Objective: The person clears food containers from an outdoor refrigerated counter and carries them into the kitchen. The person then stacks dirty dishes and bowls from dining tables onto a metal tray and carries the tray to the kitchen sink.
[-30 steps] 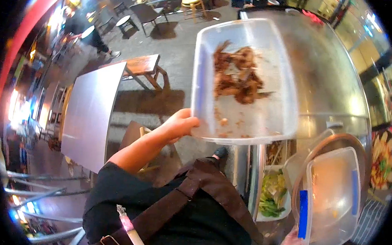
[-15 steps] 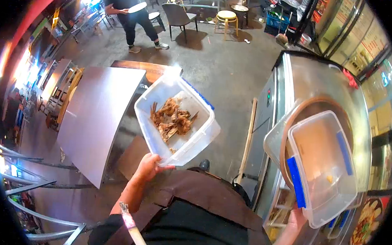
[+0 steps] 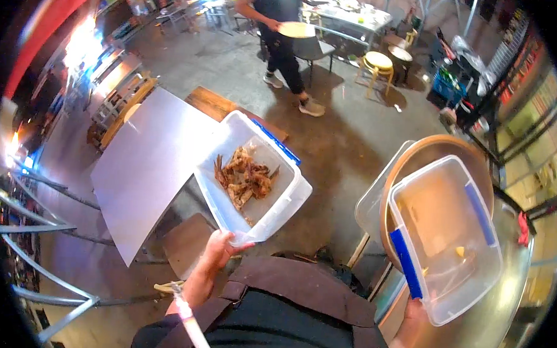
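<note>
My left hand (image 3: 220, 251) is closed on the near corner of a clear plastic food container (image 3: 291, 199) with a blue clip. Several browned, cooked-looking meat pieces (image 3: 246, 177) lie in it. On the other side, my right hand (image 3: 414, 313) grips the near end of a second clear container (image 3: 445, 209) with blue clips; small yellowish bits show in it. Behind this container is a round brown tray (image 3: 393, 179), and a clear lid-like piece (image 3: 367, 199) sticks out beyond the tray. My right fingers are mostly hidden beneath the stack.
A white panel (image 3: 145, 168) and a wooden bench (image 3: 213, 103) stand on the left. A steel counter (image 3: 510, 277) is at right. Ahead, a person (image 3: 284, 50) carries a round, pale plate-like thing (image 3: 296, 30) near a yellow stool (image 3: 378, 61). A cigarette (image 3: 194, 329) juts up below.
My view has swung, and the steel counter now lies lower right. Both containers stay in my hands. The person ahead has walked rightward and nearer.
</note>
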### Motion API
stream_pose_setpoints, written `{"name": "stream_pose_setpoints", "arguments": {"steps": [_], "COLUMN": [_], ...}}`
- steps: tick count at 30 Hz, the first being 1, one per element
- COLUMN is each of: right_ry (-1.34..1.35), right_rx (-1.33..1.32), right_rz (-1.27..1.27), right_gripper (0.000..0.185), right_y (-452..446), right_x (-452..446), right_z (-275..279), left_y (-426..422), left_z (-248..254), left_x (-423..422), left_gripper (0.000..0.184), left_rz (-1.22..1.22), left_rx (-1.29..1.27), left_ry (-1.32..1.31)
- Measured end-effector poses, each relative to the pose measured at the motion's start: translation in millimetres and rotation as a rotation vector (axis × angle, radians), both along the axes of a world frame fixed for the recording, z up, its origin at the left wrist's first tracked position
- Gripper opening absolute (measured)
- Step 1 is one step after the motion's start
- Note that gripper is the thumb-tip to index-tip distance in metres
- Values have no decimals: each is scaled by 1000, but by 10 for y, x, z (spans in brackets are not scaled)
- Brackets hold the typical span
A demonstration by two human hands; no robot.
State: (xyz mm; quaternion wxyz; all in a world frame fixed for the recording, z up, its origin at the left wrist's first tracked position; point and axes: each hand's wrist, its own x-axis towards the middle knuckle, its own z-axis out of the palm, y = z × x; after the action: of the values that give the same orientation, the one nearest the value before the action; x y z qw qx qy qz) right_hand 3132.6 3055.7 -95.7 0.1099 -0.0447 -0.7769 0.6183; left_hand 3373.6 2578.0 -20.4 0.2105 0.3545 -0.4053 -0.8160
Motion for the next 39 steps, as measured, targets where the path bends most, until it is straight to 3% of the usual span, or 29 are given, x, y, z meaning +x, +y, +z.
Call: {"name": "stream_pose_setpoints", "arguments": {"steps": [1, 3, 6, 8, 10, 13, 16, 17, 19, 21, 22, 24, 25, 27, 28, 29, 32, 34, 36, 39], "right_ry": [-33, -245, -299, -547, -350, -459, -573, -460, -229, -163, -225, -247, -319, -376, -342, -307, -258, -262, -224, -196], "right_rx": [-138, -673, -530, -1301, -989, -927, -999, -991, -461, 54, -432, -922, -1037, -1161, -1195, -1229, -1218, -1165, -1035, -1027], "right_rz": [-11, 187, 191, 235, 321, 22, -264, -46, 214, 181, 143, 78, -46, -194, -200, -206, -393, -260, -350, -352], "right_gripper": [31, 39, 44, 45, 45, 34, 33, 34, 33, 32, 29, 27, 24, 21, 18, 16, 21, 22, 27, 31], "right_y": [-90, -272, -416, -250, -284, -881, -949, -1048, -1509, -2249, -2328, -2203, -2297, -2513, -2578, -2627, -2670, -2587, -2639, -2587], "right_x": [-237, -702, -1222, -1596, -1668, -1630, -2022, -2337, -2809, -3415, -3728, -3671, -3685, -4113, -4345, -4534, -5090, -5297, -5571, -6106], "right_z": [124, 526, 644, 351, -19, 270, 53, 25, 409, 538, 92, 7, 261, 421, 405, 376, 391, 175, 330, 467], "left_y": [48, 4, -53, -75, -223, -420, -763, -963, -1473, -2527, -2873, -2929, -2907, -2949, -2962, -2960, -2904, -2960, -2872, -2700], "left_z": [11, 245, 333, 301, 133, -2, -82, -181, -334, -433, -661, -863, -645, -235, -194, -193, -74, -292, -459, -48], "left_x": [-124, -516, -958, -1237, -1416, -1391, -1844, -2245, -2842, -3655, -3920, -4039, -4290, -5069, -5391, -5687, -6800, -7343, -7786, -8614], "left_gripper": [21, 22, 22, 20, 15, 16, 16, 14, 13, 10, 9, 7, 7, 2, 2, 3, 9, 8, 11, 21], "left_rz": [58, 122, 151, 182, 175, 137, -16, -39, -141, -659, -527, -475, -499, -455, -474, -510, -475, -483, -527, -630], "left_rx": [34, 130, 105, 106, 121, 53, -31, -117, -211, -1260, -1550, -1091, -1097, -300, -305, -951, -935, -718, -592, -340], "left_ry": [15, 31, 6, -4, -15, -5, -102, -194, -278, -545, -299, -165, -154, -328, -337, -184, -26, -61, -140, -265]}}
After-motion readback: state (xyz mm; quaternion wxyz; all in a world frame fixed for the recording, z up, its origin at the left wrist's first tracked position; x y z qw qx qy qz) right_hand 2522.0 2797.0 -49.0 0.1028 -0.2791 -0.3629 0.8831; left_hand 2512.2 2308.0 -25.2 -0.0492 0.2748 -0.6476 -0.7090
